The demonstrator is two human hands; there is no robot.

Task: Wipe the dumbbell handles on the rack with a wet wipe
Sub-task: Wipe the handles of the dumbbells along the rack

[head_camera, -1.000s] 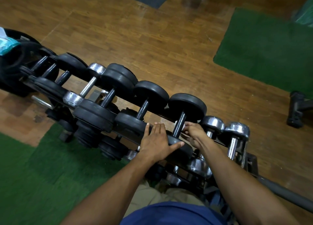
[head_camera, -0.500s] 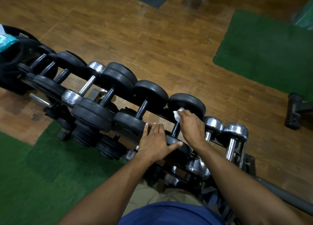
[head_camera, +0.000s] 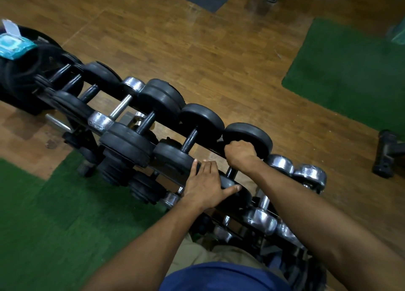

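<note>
Now – right hand (head_camera: 240, 153) grips dumbbell handle (head_camera: 229, 172) | left hand (head_camera: 206, 185) flat

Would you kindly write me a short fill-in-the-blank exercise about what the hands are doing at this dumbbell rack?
1. The right hand is curled round the dark handle of a ____ dumbbell with rubber ends.
2. The left hand lies ____ on that dumbbell's near end.
3. The light blue pack of wet wipes sits at the rack's far ____ end.
4. The floor mats are ____.

Missing words: black; flat; left; green
</note>
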